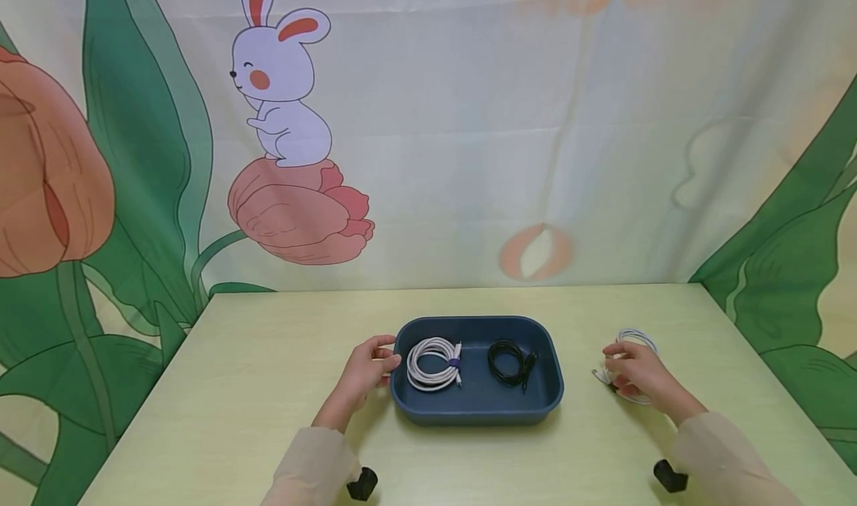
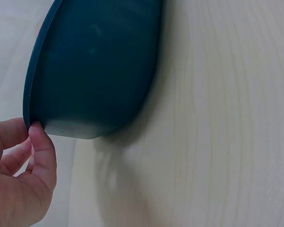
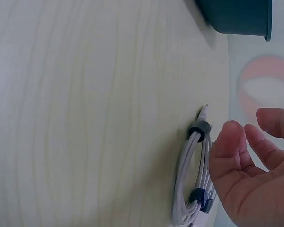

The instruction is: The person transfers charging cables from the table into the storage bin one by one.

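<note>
At the left end of a dark blue plastic bin [image 1: 478,414], my left hand [image 1: 364,372] pinches the rim between thumb and fingers. In the left wrist view the thumb [image 2: 43,150] lies against the bin's outer wall. Inside the bin are a coiled white cable [image 1: 418,376] with a dark blue strap and a smaller coiled black cable [image 1: 495,364]. My right hand [image 1: 632,372] is over another white cable [image 3: 180,189] on the table, its fingers loosely bent and nothing between them. Two dark straps bind that cable, and the hand partly hides it in the head view.
The pale wood table [image 1: 234,387] ends at the back against a printed curtain [image 1: 435,156] with a rabbit and flowers. A black object [image 1: 362,484] shows below the left sleeve, and a similar black piece [image 1: 670,476] is beside the right sleeve.
</note>
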The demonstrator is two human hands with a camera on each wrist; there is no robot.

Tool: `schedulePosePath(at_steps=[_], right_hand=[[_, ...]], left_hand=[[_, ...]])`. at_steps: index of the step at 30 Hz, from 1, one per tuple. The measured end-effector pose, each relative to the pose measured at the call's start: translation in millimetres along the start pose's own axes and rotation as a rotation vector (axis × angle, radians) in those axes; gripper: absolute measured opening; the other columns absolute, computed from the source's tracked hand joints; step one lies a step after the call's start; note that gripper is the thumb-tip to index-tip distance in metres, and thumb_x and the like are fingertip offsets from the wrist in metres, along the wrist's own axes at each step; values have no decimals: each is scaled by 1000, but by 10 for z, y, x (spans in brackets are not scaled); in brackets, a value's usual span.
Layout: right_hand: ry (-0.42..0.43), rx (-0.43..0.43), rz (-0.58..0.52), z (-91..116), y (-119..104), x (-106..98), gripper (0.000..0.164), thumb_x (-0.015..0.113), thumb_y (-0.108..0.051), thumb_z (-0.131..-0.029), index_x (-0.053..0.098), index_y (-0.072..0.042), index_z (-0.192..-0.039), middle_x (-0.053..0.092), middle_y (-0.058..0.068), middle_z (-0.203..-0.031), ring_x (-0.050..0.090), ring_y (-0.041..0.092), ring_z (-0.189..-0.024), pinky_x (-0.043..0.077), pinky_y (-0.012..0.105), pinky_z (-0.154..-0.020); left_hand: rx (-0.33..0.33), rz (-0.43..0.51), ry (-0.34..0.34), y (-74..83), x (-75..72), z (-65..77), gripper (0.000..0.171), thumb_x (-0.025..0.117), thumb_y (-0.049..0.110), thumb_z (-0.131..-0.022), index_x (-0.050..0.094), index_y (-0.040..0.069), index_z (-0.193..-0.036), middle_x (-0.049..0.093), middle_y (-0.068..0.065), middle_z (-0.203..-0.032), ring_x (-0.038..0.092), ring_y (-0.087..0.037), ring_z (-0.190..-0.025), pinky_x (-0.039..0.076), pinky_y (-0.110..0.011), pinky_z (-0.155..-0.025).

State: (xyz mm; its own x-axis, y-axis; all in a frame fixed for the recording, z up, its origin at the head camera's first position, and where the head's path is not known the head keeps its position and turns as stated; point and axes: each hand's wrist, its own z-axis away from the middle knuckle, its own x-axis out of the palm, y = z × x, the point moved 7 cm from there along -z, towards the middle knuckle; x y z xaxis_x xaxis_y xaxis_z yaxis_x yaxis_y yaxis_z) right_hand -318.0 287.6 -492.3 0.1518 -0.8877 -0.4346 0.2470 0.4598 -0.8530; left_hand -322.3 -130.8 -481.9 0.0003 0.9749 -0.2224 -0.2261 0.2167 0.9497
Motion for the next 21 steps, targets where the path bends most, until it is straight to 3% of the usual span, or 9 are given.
schedulePosePath(at_steps=[21], right_hand=[[24,84,51,52,109,-163,39,49,-16,-88,43,5,-119,53,8,-88,49,14,-61,45,27,-55]], left_hand=[[1,-9,0,3,1,6,38,57,1,-82,50,2,-120,51,-9,-89,54,-17,-70,46,-22,-52]])
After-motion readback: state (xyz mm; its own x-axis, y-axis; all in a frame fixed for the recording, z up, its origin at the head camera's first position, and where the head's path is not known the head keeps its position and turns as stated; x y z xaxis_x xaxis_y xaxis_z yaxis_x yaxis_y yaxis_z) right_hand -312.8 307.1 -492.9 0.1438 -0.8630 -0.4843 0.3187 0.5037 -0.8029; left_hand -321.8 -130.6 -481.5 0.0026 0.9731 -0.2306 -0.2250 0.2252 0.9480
